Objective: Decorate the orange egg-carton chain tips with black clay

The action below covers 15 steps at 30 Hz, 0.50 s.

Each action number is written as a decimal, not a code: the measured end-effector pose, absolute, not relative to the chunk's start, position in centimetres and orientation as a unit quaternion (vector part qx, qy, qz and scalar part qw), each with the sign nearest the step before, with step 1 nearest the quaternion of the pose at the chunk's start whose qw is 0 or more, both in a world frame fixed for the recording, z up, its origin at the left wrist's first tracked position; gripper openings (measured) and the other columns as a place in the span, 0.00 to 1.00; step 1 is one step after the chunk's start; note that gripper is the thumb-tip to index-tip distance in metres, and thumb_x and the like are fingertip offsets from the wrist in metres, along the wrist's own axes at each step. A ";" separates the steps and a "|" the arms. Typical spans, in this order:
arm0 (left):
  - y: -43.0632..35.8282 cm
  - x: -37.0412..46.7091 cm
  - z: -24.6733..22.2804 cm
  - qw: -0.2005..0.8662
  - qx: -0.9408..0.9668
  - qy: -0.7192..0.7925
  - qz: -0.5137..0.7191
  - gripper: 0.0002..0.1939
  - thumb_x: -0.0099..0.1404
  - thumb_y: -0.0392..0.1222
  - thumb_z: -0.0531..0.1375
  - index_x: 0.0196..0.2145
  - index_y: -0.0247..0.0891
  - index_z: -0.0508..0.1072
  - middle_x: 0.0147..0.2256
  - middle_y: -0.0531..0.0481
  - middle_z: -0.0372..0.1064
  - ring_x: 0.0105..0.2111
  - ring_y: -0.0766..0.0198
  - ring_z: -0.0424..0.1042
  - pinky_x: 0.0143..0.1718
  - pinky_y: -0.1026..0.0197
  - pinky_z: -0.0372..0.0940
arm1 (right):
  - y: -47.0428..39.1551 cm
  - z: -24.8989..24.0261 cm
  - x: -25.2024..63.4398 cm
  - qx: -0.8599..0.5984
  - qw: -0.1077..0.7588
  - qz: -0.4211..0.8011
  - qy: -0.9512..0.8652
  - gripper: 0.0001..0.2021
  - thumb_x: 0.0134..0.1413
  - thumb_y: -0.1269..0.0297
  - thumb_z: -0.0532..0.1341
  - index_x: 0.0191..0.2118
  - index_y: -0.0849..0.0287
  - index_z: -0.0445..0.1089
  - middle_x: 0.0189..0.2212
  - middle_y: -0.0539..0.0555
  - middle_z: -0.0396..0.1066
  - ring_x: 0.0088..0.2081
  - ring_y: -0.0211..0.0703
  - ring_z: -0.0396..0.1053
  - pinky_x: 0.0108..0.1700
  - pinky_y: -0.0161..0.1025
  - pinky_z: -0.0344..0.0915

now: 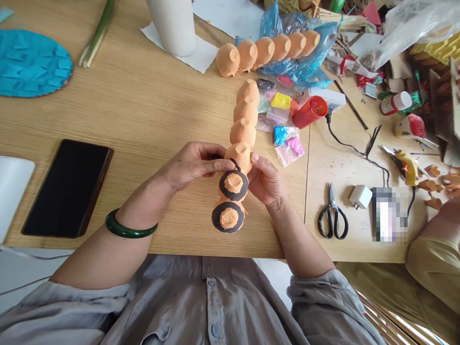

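An orange-painted strip of egg-carton cups (243, 134) is held up over the table, its near end toward me. Black rings of what looks like soft clay circle the two nearest cups. My left hand (196, 165) pinches a thin black clay strand (235, 164) at the third cup, just above the second ring. Around the strip's right side, my right hand (266, 179) is closed, thumb on the cup and the other fingers partly hidden behind. A second orange egg-carton strip (265, 51) lies farther back, partly on a blue plastic bag (305, 62).
Clay packets (281, 101), a red cup (309, 112), scissors (332, 213), a white plug adapter (360, 196) and a glue gun (408, 167) lie to the right. At left are a black phone or tablet (68, 187) and a blue oval piece (32, 62). Another person's arm (443, 225) rests at far right.
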State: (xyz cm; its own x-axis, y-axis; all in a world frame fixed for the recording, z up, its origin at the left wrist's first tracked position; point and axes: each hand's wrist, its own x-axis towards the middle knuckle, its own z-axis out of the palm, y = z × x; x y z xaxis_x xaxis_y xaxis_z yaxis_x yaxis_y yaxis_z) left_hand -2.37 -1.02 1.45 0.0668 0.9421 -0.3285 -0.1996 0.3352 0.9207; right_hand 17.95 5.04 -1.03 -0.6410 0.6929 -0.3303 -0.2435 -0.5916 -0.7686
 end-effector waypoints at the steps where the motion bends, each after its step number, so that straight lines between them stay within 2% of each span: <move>1: -0.9 -2.5 1.5 0.627 0.383 0.519 0.438 0.24 0.49 0.63 0.83 0.30 0.43 0.84 0.29 0.49 0.76 0.30 0.60 0.71 0.30 0.59 0.65 | 5.0 -0.9 17.9 -0.311 0.281 0.841 -0.343 0.26 0.44 0.41 0.85 0.41 0.52 0.82 0.32 0.47 0.83 0.32 0.39 0.78 0.37 0.35 0.80; 6: -0.7 -2.8 1.6 0.568 0.447 0.541 0.430 0.23 0.52 0.60 0.81 0.28 0.41 0.81 0.30 0.50 0.75 0.32 0.60 0.69 0.34 0.56 0.61 | 4.7 -0.6 17.6 -0.301 0.287 0.857 -0.303 0.23 0.43 0.48 0.86 0.41 0.54 0.84 0.33 0.47 0.84 0.33 0.36 0.79 0.37 0.30 0.79; 15: -0.9 -2.8 1.4 0.479 0.502 0.593 0.409 0.27 0.57 0.70 0.77 0.32 0.41 0.85 0.31 0.50 0.78 0.35 0.58 0.68 0.37 0.56 0.59 | 4.5 -0.9 17.7 -0.329 0.300 0.836 -0.322 0.21 0.47 0.46 0.85 0.39 0.53 0.82 0.35 0.47 0.84 0.36 0.39 0.80 0.40 0.33 0.81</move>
